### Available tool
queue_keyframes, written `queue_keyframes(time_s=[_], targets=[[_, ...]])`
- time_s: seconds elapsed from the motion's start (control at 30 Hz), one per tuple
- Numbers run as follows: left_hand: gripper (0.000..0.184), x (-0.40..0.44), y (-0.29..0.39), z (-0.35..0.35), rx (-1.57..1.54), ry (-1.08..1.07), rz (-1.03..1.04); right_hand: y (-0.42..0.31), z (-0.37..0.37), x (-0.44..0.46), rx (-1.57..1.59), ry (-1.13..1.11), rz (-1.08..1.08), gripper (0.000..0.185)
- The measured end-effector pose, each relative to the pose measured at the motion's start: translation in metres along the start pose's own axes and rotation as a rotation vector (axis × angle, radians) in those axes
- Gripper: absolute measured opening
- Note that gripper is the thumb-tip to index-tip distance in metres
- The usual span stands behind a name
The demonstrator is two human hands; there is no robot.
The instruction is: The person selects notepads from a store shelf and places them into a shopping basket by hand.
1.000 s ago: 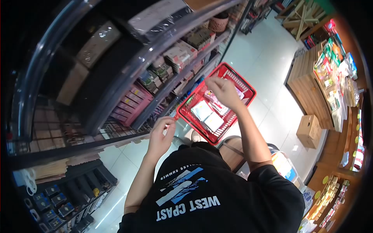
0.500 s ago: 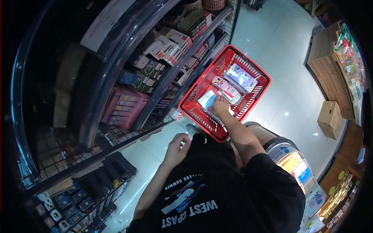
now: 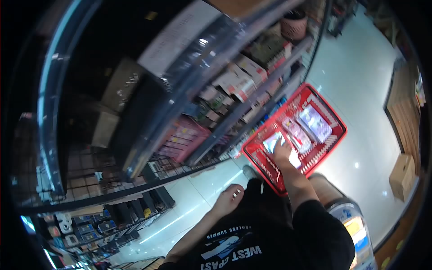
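Observation:
My right hand [image 3: 282, 152] reaches into a red plastic shopping basket [image 3: 331, 150], its fingers around the near side of a blue-and-white packet [image 3: 271, 141]. The packet's other end is partly hidden by the hand. Beside it in the basket lie a pink-and-white package [image 3: 295, 134] and a purple patterned package [image 3: 316, 123]. My left hand [image 3: 228, 198] hangs in front of my black shirt, fingers loosely curled, with nothing visible in them. It is apart from the basket.
Store shelves [image 3: 245, 105] with boxed goods and a pink plastic basket [image 3: 182, 137] stand close on the left. A cardboard box [image 3: 402, 177] sits on the tiled floor at right, near a wooden display unit [image 3: 403, 108]. A clear-sided container [image 3: 353, 225] is at lower right.
The view has swung, so basket, shelves and both hands appear further right and lower. My right hand stays at the blue-and-white packet; my left hand remains curled.

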State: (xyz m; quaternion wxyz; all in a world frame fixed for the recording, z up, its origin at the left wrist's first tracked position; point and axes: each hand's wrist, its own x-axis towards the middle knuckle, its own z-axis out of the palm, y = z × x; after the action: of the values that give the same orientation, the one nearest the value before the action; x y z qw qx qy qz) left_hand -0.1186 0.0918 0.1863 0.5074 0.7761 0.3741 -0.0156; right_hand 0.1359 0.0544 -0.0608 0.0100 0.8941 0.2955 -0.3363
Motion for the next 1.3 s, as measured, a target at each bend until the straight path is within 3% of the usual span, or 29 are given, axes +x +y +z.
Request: queue_keyframes(time_s=[0.1,0.23,0.33,0.43,0.5,0.57,0.77,0.9,0.97,1.03,1.1,1.13,1.23,1.3], targets=[[0.020,0.004,0.013,-0.007,-0.051,-0.006,-0.056,-0.003,-0.034,-0.026,0.127,0.082,-0.062,0.104],[0.036,0.016,0.012,-0.005,-0.152,0.082,0.093,0.004,-0.076,-0.069,0.416,0.246,-0.336,0.095],[0.051,0.025,0.041,-0.014,-0.361,0.079,0.030,-0.009,-0.130,-0.120,0.729,0.127,-0.509,0.085],[0.061,0.044,0.044,-0.016,-0.472,0.044,0.150,-0.039,-0.198,-0.188,0.850,-0.002,-0.656,0.082],[0.060,0.044,0.074,-0.030,-0.508,0.023,0.190,-0.050,-0.217,-0.202,0.779,0.084,-0.888,0.082],[0.057,0.039,0.104,-0.043,-0.736,0.049,0.329,-0.066,-0.247,-0.222,0.633,0.214,-0.965,0.081],[0.064,0.008,0.161,-0.108,-0.785,0.154,0.588,-0.113,-0.345,-0.278,0.372,0.568,-1.224,0.085],[0.063,-0.020,0.186,-0.162,-0.704,0.253,0.830,-0.158,-0.414,-0.329,0.263,0.766,-1.424,0.082],[0.060,-0.038,0.193,-0.189,-0.475,0.346,1.031,-0.182,-0.450,-0.359,0.180,0.852,-1.546,0.080],[0.051,-0.049,0.194,-0.200,-0.481,0.452,1.091,-0.211,-0.481,-0.375,0.201,0.887,-1.630,0.079],[0.043,-0.055,0.179,-0.211,-0.273,0.527,1.028,-0.247,-0.508,-0.393,0.266,0.779,-1.574,0.076],[0.031,-0.060,0.175,-0.210,-0.342,0.523,0.946,-0.267,-0.519,-0.394,0.218,0.814,-1.521,0.074],[0.032,-0.053,0.144,-0.205,-0.214,0.612,0.945,-0.330,-0.553,-0.397,-0.010,0.871,-1.295,0.069],[0.029,-0.055,0.132,-0.196,-0.301,0.602,0.897,-0.367,-0.568,-0.390,-0.021,0.762,-1.208,0.076]])
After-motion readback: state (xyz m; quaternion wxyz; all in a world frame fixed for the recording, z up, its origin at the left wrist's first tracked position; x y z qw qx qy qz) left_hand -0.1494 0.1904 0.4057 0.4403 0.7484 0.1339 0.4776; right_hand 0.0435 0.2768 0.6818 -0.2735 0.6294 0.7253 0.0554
